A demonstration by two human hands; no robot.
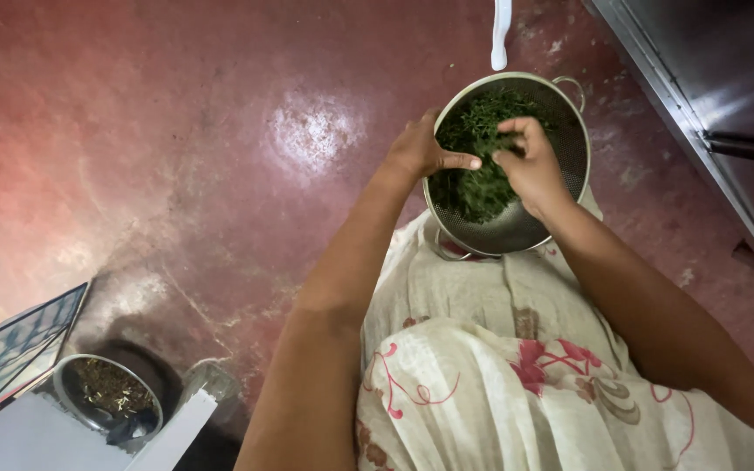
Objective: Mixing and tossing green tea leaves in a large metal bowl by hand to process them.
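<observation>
A round steel colander (569, 131) with small side handles rests on my lap, over cream cloth with red flowers. It holds a heap of dark green leaves (480, 166). My left hand (425, 150) grips the colander's near left rim, index finger stretched across the leaves. My right hand (530, 161) is inside the bowl, its fingers curled on a pinch of the leaves.
The red-brown polished floor (176, 148) spreads to the left. A steel bowl of plant scraps (106, 394) and a small glass jar (211, 380) stand at lower left beside a flat board (10, 349). A steel cabinet (709, 96) fills the upper right. A white handle (501, 33) lies above the colander.
</observation>
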